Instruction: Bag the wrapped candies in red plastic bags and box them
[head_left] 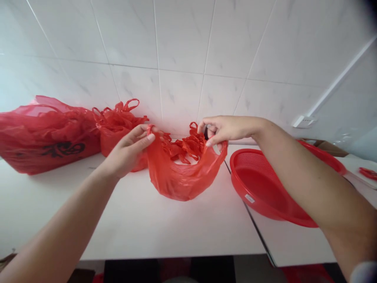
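A small red plastic bag (181, 177) stands on the white table (141, 224) in the middle, its mouth pulled wide. My left hand (129, 149) pinches the bag's left rim between thumb and fingers. My right hand (225, 129) pinches the right rim near one handle. The bag's handles bunch up between my two hands. What lies inside the bag is hidden.
A large red bag (44, 137) with black print lies at the far left, and a second knotted red bag (116, 120) sits beside it. A round red plastic basket (262, 184) rests to the right under my right forearm. A white tiled wall (182, 59) runs behind.
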The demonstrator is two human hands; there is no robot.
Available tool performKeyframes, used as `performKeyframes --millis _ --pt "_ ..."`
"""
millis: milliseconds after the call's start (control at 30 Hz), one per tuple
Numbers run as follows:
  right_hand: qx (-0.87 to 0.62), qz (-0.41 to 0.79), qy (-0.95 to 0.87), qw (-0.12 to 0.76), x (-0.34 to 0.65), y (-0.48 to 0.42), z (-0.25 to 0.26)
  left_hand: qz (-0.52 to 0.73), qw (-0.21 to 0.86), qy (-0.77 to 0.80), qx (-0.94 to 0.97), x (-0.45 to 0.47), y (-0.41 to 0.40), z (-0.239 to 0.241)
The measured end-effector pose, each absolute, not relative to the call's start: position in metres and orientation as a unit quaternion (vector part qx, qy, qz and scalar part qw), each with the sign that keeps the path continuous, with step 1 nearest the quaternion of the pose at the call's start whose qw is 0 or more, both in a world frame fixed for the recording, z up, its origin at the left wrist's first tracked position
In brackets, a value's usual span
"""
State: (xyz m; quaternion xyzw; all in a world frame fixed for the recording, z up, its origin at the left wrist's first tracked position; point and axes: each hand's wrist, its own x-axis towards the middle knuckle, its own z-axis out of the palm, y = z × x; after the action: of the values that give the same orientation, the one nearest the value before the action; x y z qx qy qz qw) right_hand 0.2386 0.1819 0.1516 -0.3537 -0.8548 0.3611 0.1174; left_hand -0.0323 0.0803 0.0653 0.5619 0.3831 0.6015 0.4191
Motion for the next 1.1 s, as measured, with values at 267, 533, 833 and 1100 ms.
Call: performKeyframes --millis 267,533,833,1100 --pt "-0.194 0.304 -0.908 0.212 0.141 0.151 0.135 0.400 0.497 0.424 0.643 0.002 0.110 0.052" --pt "-0.298 0.296 -0.785 0.455 0.197 0.176 0.081 0.460 0.459 0.427 0.629 -0.038 0.088 0.027" --pt "-0.411 0.379 -0.647 0.519 0.287 0.174 0.013 0.402 0.480 0.517 0.584 -0.011 0.045 -0.120" --pt "-0.456 0.337 -0.640 0.519 0.289 0.178 0.008 0.348 0.290 0.627 0.635 0.014 0.076 -0.076"
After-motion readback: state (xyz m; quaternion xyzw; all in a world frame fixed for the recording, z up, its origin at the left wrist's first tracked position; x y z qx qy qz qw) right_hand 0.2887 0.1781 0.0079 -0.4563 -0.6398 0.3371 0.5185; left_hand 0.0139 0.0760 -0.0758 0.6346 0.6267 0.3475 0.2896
